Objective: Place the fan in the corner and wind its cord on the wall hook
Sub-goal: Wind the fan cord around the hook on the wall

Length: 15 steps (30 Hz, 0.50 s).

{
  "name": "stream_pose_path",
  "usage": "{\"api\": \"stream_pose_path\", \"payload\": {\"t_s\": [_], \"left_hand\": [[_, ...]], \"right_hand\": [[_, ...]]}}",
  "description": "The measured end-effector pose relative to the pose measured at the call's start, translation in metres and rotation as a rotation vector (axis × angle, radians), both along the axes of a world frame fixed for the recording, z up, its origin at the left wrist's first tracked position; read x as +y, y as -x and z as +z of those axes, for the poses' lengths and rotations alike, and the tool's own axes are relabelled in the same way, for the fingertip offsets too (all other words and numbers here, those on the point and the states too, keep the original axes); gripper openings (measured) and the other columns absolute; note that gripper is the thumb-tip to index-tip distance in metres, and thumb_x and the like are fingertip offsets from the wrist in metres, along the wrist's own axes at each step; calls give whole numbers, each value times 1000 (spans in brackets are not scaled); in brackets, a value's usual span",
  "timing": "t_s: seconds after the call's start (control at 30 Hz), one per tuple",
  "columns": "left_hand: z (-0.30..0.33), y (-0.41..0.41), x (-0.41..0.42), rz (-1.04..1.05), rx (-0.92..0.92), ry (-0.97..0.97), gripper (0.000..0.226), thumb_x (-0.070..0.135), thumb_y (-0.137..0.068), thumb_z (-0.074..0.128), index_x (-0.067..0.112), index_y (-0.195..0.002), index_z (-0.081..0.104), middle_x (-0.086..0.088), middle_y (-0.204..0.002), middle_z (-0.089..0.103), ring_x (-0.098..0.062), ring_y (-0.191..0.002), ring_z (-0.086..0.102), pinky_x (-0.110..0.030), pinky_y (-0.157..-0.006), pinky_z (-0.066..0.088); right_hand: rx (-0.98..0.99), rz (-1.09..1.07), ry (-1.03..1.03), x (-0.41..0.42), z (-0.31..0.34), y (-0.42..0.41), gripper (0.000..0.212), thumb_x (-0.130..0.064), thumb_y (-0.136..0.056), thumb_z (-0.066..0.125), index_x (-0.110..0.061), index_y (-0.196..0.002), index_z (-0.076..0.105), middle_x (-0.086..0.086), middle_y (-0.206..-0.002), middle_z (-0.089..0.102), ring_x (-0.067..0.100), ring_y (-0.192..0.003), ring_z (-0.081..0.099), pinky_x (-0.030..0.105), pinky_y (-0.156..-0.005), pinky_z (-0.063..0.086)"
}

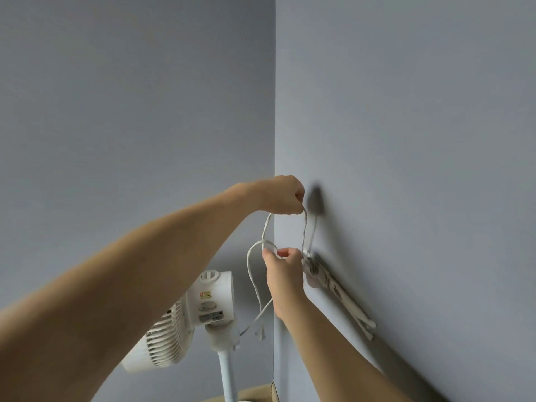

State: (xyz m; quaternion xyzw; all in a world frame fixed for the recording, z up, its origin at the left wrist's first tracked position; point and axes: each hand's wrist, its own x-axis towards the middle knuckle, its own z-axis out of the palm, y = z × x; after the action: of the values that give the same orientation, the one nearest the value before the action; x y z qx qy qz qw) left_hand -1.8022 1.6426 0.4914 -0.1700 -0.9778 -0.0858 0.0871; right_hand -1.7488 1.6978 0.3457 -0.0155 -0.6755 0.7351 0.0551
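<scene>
Labels first: there's a sticker with a red mark and a grey rating plate on the motor housing of the white pedestal fan (pixel 203 309), but the print is too small to read. The fan stands in the corner on its pale pole, grille facing left. Its white cord (pixel 253 274) loops upward (thin, flat, plug end dangling by the housing). The left hand (pixel 282 195) pinches the top of a loop, fingers curled tight. The right hand (pixel 282 269) grips the lower coil just beside the wall hook (pixel 311 266).
</scene>
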Motion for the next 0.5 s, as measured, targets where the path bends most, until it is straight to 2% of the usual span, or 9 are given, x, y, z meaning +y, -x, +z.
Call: {"api": "stream_pose_path", "payload": {"t_s": [0.1,0.2,0.23,0.3,0.33,0.4,0.43,0.5], "left_hand": [[12,-14,3,1,32,195,9,17,-85,53,13,-88,60,-3,-88,62,-22,-76,55,-26,-59,40],[22,-23,5,-3,279,646,6,16,-85,50,14,-90,53,0,-78,56,-27,-88,60,-31,-74,41],[25,-25,5,-7,376,778,5,16,-85,49,18,-89,49,2,-77,56,-25,-91,59,-32,-77,38],[28,-28,6,-10,477,938,13,15,-85,48,21,-96,52,2,-88,63,-23,-97,56,-32,-80,34],[28,-29,7,-14,491,963,17,13,-85,48,21,-100,53,1,-91,64,-23,-97,57,-32,-80,33],[27,-35,11,2,470,902,15,11,-86,46,20,-97,51,1,-81,58,-25,-86,57,-32,-78,37],[26,-37,14,23,424,800,11,11,-87,46,19,-94,49,1,-75,52,-26,-79,55,-32,-74,40],[25,-44,18,61,294,531,6,11,-87,49,16,-90,51,-1,-77,50,-27,-76,55,-30,-63,42]], "right_hand": [[52,5,-10,1,14,-7,21,-23,-87,57,-16,-105,47,-4,-88,52,15,-77,51,28,-65,41],[64,29,-133,1,21,-16,26,-35,-86,54,-13,-100,58,5,-99,60,29,-94,55,40,-84,46],[84,24,-176,1,22,-20,25,-39,-86,54,-18,-97,62,7,-102,62,28,-93,56,39,-85,47],[127,-14,-214,3,24,-26,21,-40,-85,54,-25,-93,66,8,-103,64,24,-91,59,38,-83,51],[147,-30,-239,5,25,-29,19,-38,-84,55,-25,-92,67,9,-101,64,23,-89,60,36,-78,52],[126,-55,-249,12,29,-34,14,-26,-85,53,-23,-91,65,7,-99,64,24,-87,60,31,-68,47],[110,-58,-228,15,28,-34,14,-16,-86,49,-21,-91,61,5,-97,62,26,-88,60,30,-66,42],[106,-61,-130,26,25,-34,23,-3,-85,41,-24,-92,46,2,-85,50,31,-86,55,32,-63,32]]}}
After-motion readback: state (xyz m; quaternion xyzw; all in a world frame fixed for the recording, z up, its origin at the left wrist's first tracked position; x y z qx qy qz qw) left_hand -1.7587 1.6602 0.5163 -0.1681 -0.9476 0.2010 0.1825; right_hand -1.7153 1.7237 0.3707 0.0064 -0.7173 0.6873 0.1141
